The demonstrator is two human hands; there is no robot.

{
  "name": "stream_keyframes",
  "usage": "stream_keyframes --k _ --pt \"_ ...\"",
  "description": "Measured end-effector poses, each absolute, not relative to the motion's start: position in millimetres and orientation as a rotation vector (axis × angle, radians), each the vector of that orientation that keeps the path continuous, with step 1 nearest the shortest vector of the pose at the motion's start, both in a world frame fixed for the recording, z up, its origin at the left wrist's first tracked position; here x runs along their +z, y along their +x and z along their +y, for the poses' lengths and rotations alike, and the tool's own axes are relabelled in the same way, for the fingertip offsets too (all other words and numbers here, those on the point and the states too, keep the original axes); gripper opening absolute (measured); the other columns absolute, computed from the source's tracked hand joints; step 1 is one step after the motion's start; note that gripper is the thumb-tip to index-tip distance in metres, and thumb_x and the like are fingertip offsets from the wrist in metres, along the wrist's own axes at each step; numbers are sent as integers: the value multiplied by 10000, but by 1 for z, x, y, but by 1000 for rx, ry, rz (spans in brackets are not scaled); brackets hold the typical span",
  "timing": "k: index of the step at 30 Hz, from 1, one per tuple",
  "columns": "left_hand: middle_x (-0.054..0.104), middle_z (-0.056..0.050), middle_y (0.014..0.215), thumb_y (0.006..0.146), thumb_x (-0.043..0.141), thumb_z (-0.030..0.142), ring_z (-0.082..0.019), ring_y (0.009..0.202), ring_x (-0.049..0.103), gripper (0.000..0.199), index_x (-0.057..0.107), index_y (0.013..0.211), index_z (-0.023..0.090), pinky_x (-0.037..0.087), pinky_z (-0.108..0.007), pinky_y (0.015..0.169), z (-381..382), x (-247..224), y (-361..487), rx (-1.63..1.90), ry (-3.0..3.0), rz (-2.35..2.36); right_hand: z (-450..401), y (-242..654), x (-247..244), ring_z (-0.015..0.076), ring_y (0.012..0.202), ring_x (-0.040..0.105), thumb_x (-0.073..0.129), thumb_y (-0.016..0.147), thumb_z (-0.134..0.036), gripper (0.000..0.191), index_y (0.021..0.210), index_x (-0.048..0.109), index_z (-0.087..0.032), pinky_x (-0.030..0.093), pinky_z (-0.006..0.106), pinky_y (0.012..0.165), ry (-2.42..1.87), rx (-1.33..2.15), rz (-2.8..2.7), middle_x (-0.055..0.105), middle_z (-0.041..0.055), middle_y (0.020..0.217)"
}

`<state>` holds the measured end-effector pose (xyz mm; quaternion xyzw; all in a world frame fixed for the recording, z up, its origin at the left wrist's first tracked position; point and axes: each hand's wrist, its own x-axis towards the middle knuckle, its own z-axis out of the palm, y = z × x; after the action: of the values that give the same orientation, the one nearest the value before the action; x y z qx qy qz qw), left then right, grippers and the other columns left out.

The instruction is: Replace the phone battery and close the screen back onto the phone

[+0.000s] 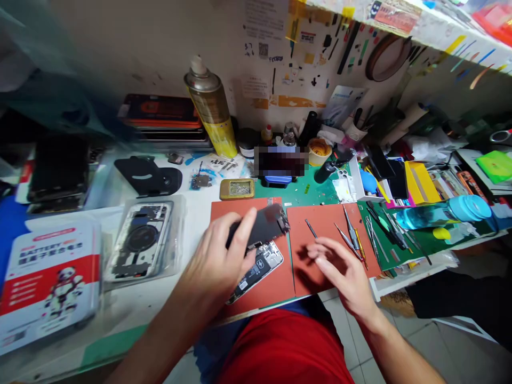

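Observation:
My left hand (224, 248) grips a dark phone screen (266, 224), tilted above an opened phone (260, 266). Inside that phone a black battery and metal parts show; its lower left part is hidden by my left hand. Both lie over the left red-brown mat (276, 296). My right hand (336, 266) hovers above the right mat (320, 210), fingers curled and thumb close to the fingertips; whether something small is between them I cannot make out. Just beyond its fingers lies a small dark tool (311, 228). Several screwdrivers (352, 226) rest to its right.
At the left are a battery box (52, 282) and a phone housing (142, 240) in a clear tray. A spray can (212, 106) stands at the back. Tweezers (372, 237), a blue bottle (444, 212) and parts boxes (422, 184) are at the right.

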<state>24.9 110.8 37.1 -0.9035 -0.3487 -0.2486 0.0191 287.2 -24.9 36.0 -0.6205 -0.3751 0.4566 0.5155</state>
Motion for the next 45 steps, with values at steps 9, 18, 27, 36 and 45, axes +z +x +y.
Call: stream_keyframes --k 9,18,27,36,45 --pt "646 -232 1488 998 684 82 -422 1487 587 922 212 1780 206 506 -624 1246 71 38 22 -699 -2991 -871 48 268 54 158 701 743 998 726 -478 408 959 811 -201 640 309 718 -1315 1572 -818 818 -6 817" --pt "838 -150 1237 871 808 685 -338 1114 825 711 727 1379 193 701 -448 974 86 23 -11 -1551 -3079 -2731 66 258 62 165 681 722 1022 714 -447 351 809 780 -212 618 327 704 -1300 1575 -936 793 2 755" --pt "862 -29 932 931 776 513 -211 807 796 320 857 974 207 634 -267 709 79 4 -6 -1643 -2873 -2611 63 272 53 223 1012 736 921 852 -472 373 1145 805 -273 554 420 977 -1452 1390 -1047 816 55 1117" --pt "876 -29 1027 964 743 412 -188 856 820 240 858 1073 231 672 -294 872 69 -18 -6 -1640 -2855 -2328 54 256 23 187 794 594 810 871 -574 385 1019 723 -229 491 363 792 -1758 1422 -1167 677 8 873" --pt "876 -35 1000 985 728 397 -198 843 825 216 852 1035 227 687 -307 856 69 -19 -6 -1645 -2920 -2259 61 249 15 169 723 547 799 802 -548 354 816 623 -240 475 346 729 -1817 1454 -1145 613 -11 785"
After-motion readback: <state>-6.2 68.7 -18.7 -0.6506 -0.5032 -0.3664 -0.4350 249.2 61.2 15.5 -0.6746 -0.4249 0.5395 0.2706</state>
